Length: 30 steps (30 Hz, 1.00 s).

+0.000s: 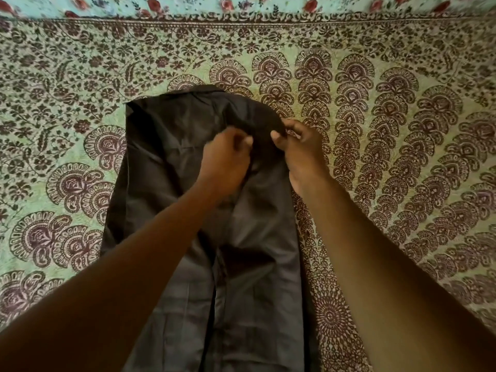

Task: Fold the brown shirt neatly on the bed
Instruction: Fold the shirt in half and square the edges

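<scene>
The brown shirt is pinched by the left hand and right hand; it is surrounded by green patterned bedspread, with a floral cloth farthest away.

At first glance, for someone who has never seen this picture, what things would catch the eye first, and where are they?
The eye goes first to the dark brown shirt, spread lengthwise down the middle of the bed. Next come the two bare arms reaching in from below: the left hand and the right hand both pinch the fabric near its upper right part. All around lies the green bedsheet with a busy dark floral print.
</scene>
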### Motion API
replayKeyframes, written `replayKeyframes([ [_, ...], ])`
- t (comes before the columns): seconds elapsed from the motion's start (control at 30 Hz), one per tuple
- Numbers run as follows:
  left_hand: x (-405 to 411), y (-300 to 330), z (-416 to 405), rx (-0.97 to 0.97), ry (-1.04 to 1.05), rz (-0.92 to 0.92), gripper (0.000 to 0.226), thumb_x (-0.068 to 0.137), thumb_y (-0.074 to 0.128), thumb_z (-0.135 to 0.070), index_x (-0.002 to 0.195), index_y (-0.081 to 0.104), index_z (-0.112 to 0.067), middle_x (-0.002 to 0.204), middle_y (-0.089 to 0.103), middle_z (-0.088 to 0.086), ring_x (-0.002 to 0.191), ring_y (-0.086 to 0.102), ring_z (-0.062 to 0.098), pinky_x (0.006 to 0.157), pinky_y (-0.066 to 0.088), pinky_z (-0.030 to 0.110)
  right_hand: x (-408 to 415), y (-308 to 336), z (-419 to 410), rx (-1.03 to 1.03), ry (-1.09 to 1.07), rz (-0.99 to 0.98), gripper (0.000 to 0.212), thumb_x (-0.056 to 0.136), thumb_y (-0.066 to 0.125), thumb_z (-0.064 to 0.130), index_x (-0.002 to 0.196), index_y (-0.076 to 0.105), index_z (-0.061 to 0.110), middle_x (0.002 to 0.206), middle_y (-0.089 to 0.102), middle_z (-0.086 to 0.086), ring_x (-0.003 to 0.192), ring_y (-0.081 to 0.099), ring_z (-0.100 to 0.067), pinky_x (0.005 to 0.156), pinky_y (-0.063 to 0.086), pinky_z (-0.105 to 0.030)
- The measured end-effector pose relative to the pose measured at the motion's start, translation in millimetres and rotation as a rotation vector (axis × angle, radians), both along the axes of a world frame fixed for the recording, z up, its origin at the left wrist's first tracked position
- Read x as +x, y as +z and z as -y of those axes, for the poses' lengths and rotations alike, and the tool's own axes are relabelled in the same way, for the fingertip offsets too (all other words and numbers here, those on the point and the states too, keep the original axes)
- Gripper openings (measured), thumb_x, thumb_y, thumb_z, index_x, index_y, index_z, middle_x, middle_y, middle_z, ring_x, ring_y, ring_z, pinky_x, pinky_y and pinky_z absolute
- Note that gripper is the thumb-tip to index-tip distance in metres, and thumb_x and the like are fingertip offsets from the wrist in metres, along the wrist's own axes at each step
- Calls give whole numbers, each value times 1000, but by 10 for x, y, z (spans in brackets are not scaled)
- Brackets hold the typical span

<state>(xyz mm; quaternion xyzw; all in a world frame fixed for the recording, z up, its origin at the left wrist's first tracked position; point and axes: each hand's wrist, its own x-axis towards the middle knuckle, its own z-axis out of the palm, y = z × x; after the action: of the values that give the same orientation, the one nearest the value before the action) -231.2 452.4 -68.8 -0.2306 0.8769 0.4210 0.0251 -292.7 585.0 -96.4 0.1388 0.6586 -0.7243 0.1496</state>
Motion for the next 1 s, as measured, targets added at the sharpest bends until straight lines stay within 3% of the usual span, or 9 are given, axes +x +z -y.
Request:
replayKeyframes([
  [0.1, -430, -38, -59, 319, 164, 28, 40, 95, 70, -41, 119, 69, -9, 110, 75, 12, 102, 72, 28, 81, 62, 41, 163, -19, -25, 73, -1, -113, 38, 84, 75, -10, 112, 67, 15, 93, 79, -5, 86, 78, -13, 75, 62, -28],
  [0.17, -581, -133, -65, 422, 244, 40, 43, 86, 83, -29, 119, 70, -5, 109, 75, 14, 101, 74, 30, 78, 64, 41, 296, -47, -50, 181, -46, -167, 44, 82, 79, -6, 121, 64, 9, 91, 77, -5, 83, 76, -8, 75, 61, -25],
  [0.33, -780, -373, -36, 344, 323, -15, 33, 81, 87, -22, 104, 65, -17, 102, 69, 1, 96, 68, 19, 80, 59, 32, 668, -190, -228, 459, -57, -206, 53, 77, 90, 16, 123, 62, 18, 66, 61, 12, 57, 61, 5, 56, 46, -12],
  [0.47, -870, -477, -62, 207, 241, -40, 14, 89, 73, -9, 85, 64, -19, 84, 65, -4, 73, 60, 12, 62, 46, 22, 862, -293, -287, 631, 10, -319, 45, 85, 84, 18, 125, 63, 16, 70, 61, 15, 61, 60, 3, 63, 45, -11],
  [0.53, -926, -488, -46, 225, 146, -3, 29, 90, 58, -1, 71, 69, -19, 78, 70, 4, 61, 58, 18, 60, 45, 26, 908, -299, -276, 700, -10, -395, 40, 88, 81, 19, 124, 64, 14, 75, 65, 11, 64, 63, -6, 65, 49, -19],
  [0.7, -914, -413, -21, 235, 11, -3, 24, 83, 56, 8, 85, 75, -7, 49, 61, -8, 34, 48, -1, 38, 36, 15, 983, -330, -242, 845, 39, -525, 39, 91, 76, 12, 128, 65, 5, 102, 70, -13, 90, 69, -27, 77, 47, -28],
  [0.8, -843, -343, -46, 66, -97, -5, 37, 79, 63, 12, 97, 76, -18, 82, 70, 0, 61, 65, 7, 45, 44, 18, 1027, -334, -261, 924, 131, -578, 37, 92, 75, 11, 126, 65, 0, 113, 60, -21, 102, 65, -32, 84, 47, -27],
  [0.9, -713, -305, -81, -114, -221, -76, 41, 86, 70, 1, 122, 69, -19, 118, 64, 3, 102, 64, 19, 74, 44, 14, 1053, -287, -311, 946, 208, -567, 37, 95, 73, 16, 128, 64, 2, 121, 57, -21, 110, 64, -32, 86, 53, -33],
  [1.0, -430, -286, -83, -131, -182, -113, 41, 95, 70, -24, 133, 57, -17, 123, 61, 9, 103, 60, 20, 87, 44, 26, 1183, -211, -368, 1006, 254, -550, 41, 95, 73, 26, 131, 63, 7, 125, 57, -17, 113, 64, -31, 84, 57, -41],
])
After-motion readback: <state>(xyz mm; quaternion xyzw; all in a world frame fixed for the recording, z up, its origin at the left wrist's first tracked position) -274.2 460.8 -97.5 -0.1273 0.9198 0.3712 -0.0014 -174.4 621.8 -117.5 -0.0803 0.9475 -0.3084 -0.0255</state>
